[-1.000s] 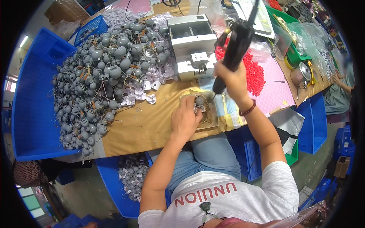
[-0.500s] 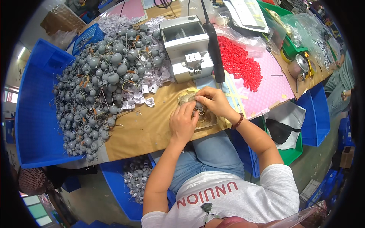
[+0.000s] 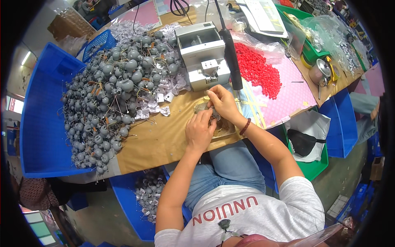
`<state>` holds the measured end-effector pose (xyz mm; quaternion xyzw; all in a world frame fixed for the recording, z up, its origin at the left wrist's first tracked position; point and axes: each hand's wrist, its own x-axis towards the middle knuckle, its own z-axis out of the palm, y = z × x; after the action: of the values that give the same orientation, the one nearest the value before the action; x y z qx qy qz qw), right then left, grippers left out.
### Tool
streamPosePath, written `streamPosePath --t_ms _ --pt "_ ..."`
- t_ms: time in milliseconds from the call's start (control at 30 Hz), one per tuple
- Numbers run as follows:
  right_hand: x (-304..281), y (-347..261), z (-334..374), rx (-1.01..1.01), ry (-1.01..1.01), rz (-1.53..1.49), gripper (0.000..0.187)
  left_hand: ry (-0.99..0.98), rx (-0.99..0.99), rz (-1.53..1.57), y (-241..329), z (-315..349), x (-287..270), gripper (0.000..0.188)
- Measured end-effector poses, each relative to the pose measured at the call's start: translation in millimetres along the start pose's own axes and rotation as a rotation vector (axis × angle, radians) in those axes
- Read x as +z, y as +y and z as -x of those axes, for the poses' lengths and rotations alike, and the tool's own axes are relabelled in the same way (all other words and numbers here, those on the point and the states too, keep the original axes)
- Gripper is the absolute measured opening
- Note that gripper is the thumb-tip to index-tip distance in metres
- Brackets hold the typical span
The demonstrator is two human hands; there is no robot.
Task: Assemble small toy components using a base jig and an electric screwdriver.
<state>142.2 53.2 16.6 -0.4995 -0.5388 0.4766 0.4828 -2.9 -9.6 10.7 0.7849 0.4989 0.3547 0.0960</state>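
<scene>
Both my hands work close together over a small shallow tray (image 3: 225, 132) at the table's front edge. My left hand (image 3: 200, 129) is closed, its fingertips on a small grey rounded part (image 3: 214, 114) with thin wires, mostly covered by the fingers. Just beyond it, my right hand (image 3: 224, 105) is bent in a pinch, thumb and fingertips together near the tray's far end. Whatever lies between those fingertips is too small to make out. A large heap of grey ball-shaped parts with wires (image 3: 127, 85) fills the table to the left.
White plastic pieces (image 3: 165, 110) lie beside the grey heap. A white and grey machine (image 3: 204, 55) stands beyond my hands, with a black rod-like tool (image 3: 232, 57) at its right. Red small parts (image 3: 259, 72) are piled on pink sheeting. A blue bin (image 3: 45, 119) borders the left side.
My right hand has shifted a little away from me and to the left, its fingertips rising from the grey part. My left hand stays nearly in place. The whole view has shifted slightly.
</scene>
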Motion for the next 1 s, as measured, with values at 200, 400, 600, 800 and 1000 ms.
streamPosePath --t_ms 200,400,600,800,1000 --pt "-26.6 -3.3 6.7 -0.097 -0.033 -0.159 0.021 -0.061 -0.092 0.254 3.2 6.7 -23.1 0.032" --pt "-141.2 4.5 -3.5 -0.4 0.093 0.76 0.01 -1.162 -0.151 0.129 -29.8 70.3 -176.0 0.033" --pt "-179.8 17.9 -12.1 -0.56 -0.047 1.241 0.008 -1.093 -0.337 0.22 -47.0 67.0 -197.5 0.033" --pt "-180.6 42.9 -28.4 -0.651 -0.12 1.344 0.006 -0.125 -0.024 -0.364 -87.3 8.6 -109.9 0.032" --pt "-184.4 44.4 -30.7 -0.666 -0.073 1.289 0.01 -0.056 -0.077 -0.492 -119.9 -2.5 -58.9 0.022"
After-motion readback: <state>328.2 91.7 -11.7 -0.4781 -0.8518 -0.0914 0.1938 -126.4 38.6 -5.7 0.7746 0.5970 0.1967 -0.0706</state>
